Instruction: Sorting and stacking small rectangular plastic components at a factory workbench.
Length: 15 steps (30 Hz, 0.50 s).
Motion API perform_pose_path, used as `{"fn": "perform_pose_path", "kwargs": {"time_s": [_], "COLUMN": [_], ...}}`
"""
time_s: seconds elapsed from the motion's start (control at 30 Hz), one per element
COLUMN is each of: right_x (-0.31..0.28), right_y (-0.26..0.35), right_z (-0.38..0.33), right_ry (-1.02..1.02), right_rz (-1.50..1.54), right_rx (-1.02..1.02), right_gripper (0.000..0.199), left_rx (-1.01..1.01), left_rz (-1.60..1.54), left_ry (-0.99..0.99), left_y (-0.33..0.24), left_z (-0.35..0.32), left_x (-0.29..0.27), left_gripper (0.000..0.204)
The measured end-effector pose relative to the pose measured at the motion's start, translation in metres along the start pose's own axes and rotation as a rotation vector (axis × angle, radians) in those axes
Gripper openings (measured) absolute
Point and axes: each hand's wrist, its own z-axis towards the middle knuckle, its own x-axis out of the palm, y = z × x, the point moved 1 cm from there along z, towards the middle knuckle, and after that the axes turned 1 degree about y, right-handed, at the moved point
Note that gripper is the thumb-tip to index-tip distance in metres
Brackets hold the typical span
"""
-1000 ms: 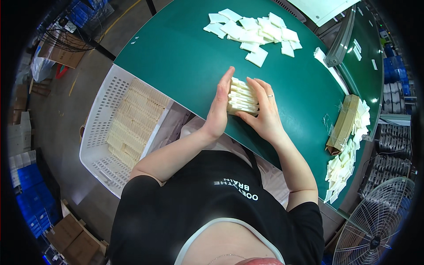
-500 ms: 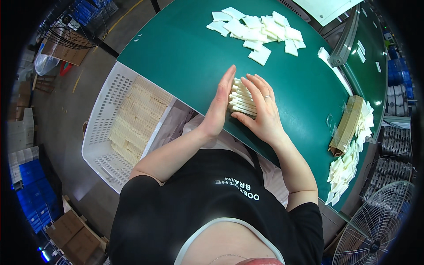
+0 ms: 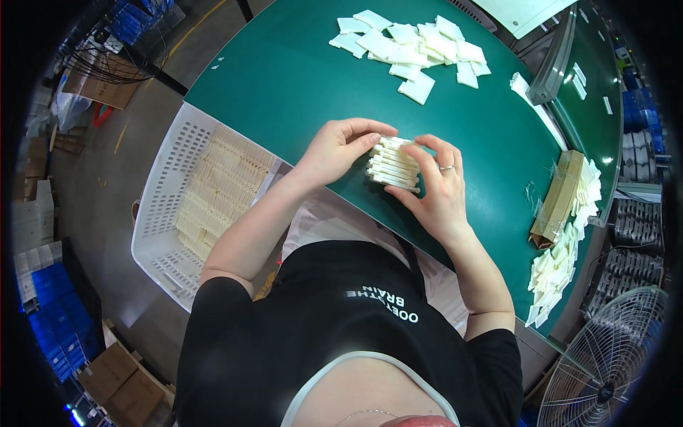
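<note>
A row of thin, cream-white square plates [image 3: 393, 166] stands on edge, packed face to face, on the green table near its front edge. My left hand [image 3: 338, 151] reaches over from the left, its thumb and fingers closed on the far left corner of the stack. From the right, my right hand [image 3: 440, 186] grips the stack, its thumb at the near end and its bent fingers at the far right side. A ring shows on one of those fingers. The plates' far faces are partly hidden by my fingers.
Loose white plates [image 3: 416, 50] lie heaped at the table's far side. More plates [image 3: 553, 274] pile up at the right beside a long cardboard piece [image 3: 558, 203]. At left, a white perforated basket [image 3: 158, 171] holds rows of plates. A wire fan [image 3: 605, 356] stands lower right.
My left hand has gone from lying flat against the stack's left side to gripping its far left corner. My right hand and the stack have shifted slightly right.
</note>
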Motion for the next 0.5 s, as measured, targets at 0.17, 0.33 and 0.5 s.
{"fn": "perform_pose_path", "kwargs": {"time_s": [0.17,0.33,0.5], "right_x": [0.001,0.007,0.009], "right_y": [0.007,0.011,0.007], "right_z": [-0.004,0.001,0.003], "right_ry": [0.014,0.004,0.001], "right_rz": [-0.056,-0.063,-0.027], "right_rx": [-0.053,-0.127,-0.141], "right_gripper": [0.055,0.057,0.056], "left_rx": [0.003,-0.02,-0.045], "left_rz": [0.034,0.037,0.076], "left_ry": [0.011,0.025,0.106], "left_y": [0.0,-0.004,-0.006], "left_z": [0.01,0.013,0.015], "left_x": [-0.009,-0.008,-0.01], "left_gripper": [0.024,0.023,0.024]}}
